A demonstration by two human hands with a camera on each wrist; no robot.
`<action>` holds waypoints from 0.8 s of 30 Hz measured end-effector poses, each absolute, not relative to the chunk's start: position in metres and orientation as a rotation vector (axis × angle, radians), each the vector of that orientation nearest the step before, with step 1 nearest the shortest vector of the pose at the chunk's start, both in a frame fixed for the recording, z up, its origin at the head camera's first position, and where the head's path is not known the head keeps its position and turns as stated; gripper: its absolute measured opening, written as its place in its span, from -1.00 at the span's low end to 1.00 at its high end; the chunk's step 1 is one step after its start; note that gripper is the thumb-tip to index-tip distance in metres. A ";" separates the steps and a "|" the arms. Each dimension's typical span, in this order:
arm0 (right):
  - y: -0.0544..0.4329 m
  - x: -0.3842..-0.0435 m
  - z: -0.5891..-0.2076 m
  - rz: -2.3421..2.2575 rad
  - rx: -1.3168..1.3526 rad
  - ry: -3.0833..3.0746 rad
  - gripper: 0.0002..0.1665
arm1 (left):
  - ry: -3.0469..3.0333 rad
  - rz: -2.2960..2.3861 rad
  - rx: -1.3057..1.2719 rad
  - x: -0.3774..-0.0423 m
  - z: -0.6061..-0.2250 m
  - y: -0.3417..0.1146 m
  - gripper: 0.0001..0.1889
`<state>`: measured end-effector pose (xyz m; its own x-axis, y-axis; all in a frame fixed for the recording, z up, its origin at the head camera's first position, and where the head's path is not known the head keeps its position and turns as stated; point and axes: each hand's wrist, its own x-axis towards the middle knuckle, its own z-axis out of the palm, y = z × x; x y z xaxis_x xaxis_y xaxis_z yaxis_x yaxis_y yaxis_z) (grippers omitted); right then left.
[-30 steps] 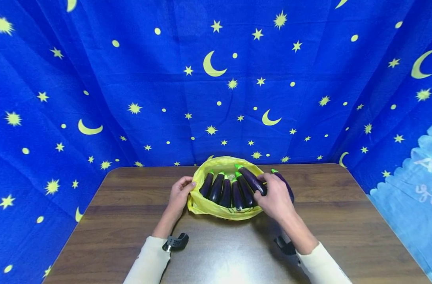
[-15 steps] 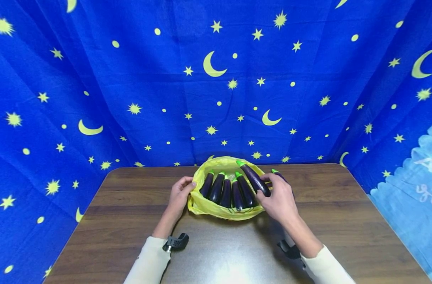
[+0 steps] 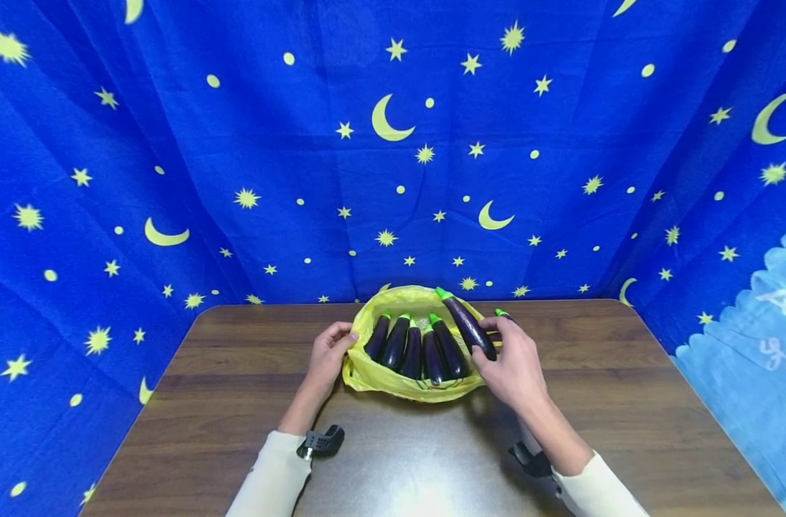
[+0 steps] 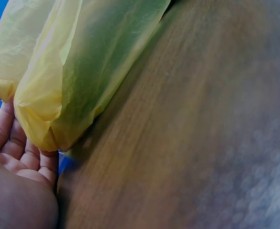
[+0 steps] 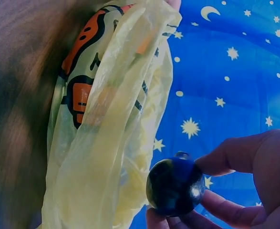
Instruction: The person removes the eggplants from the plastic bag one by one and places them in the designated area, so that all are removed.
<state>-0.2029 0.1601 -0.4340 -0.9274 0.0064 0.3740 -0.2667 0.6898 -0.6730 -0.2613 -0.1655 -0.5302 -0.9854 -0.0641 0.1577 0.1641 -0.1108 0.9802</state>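
Observation:
A yellow plastic bag (image 3: 393, 384) stands with its mouth wide on the table, several dark purple eggplants with green caps lying side by side inside. My left hand (image 3: 327, 352) pinches the bag's left rim between thumb and fingers; the left wrist view shows that hand (image 4: 23, 162) beside the bag's side (image 4: 92, 62). Over the bag's right rim, my right hand (image 3: 512, 362) grips one eggplant (image 3: 467, 327) by its lower end, green tip pointing up and left. In the right wrist view, the eggplant's rounded end (image 5: 175, 186) sits between thumb and fingers.
Another eggplant (image 3: 504, 314) lies right of the bag, mostly hidden behind my right hand. The brown wooden table (image 3: 626, 402) ends at a blue curtain (image 3: 289, 158) with yellow stars and moons. A light blue cloth (image 3: 755, 359) hangs at the far right.
My right hand and its eggplant have moved a little to the right and up, off the other eggplants toward the bag's right rim. The left hand stays at the left rim.

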 end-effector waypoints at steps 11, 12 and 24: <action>0.165 -0.200 -0.437 1.123 0.201 -2.539 -0.54 | -2.002 -2.222 -0.106 -0.261 -0.530 -0.166 -0.76; 0.166 -0.200 -0.438 1.123 0.202 -2.539 -0.53 | -2.000 -2.223 -0.107 -0.262 -0.530 -0.166 -0.76; 0.175 -0.198 -0.441 1.077 0.171 -2.527 -0.56 | -2.000 -2.226 -0.108 -0.262 -0.530 -0.167 -0.77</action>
<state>-0.1979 0.1748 -0.4412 -0.9177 0.0388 0.3953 -0.2581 0.6981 -0.6679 -0.2618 -0.1665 -0.5300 -0.9866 -0.0614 0.1514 0.1571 -0.1016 0.9823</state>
